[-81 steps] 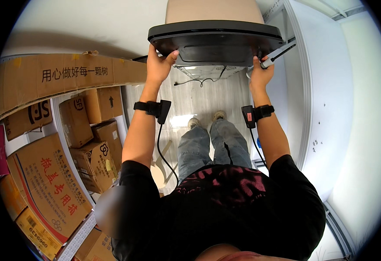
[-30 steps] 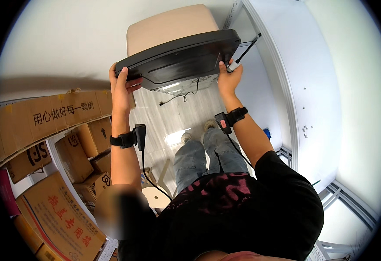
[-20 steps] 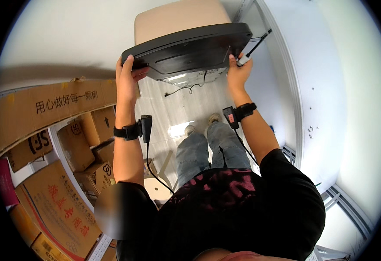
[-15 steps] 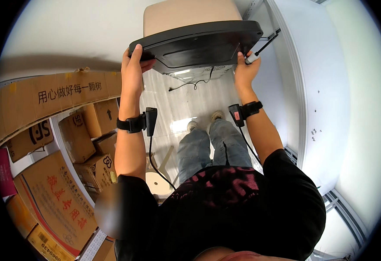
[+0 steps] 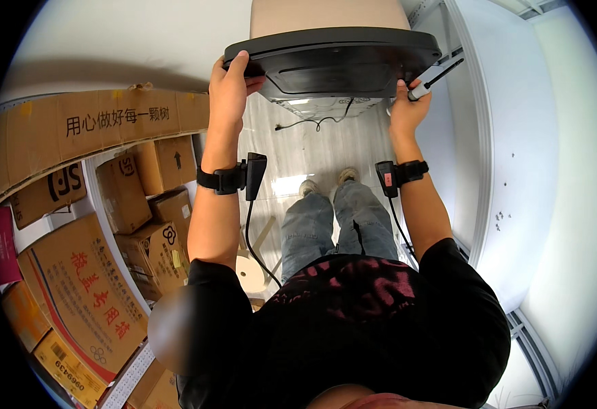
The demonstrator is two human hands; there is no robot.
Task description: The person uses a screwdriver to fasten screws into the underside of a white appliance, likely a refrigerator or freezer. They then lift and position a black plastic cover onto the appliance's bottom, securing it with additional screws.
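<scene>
My two hands grip opposite sides of a wide black panel (image 5: 339,71) with a curved edge and a recessed outline. My left hand (image 5: 229,92) has its thumb on the panel's left corner and its fingers curled underneath. At the right side, my right hand (image 5: 409,112) pinches the panel's lower edge. The same hand also holds a slim tool with a grey-white handle (image 5: 419,91) and a dark shaft, which looks like a screwdriver. Behind the panel stands a beige boxy body (image 5: 329,15); whether the two are joined is hidden. A black cord (image 5: 319,123) trails below.
Cardboard boxes (image 5: 83,286) fill shelving on the left, behind a long cardboard strip (image 5: 124,119). White shelf uprights (image 5: 475,136) rise on the right. A round cream stool-like seat (image 5: 250,274) is near my legs, on the pale floor (image 5: 285,146).
Both hands and the black panel have shifted to the right, with the tool still in my right hand. The whole view has moved slightly too. Both grips look the same.
</scene>
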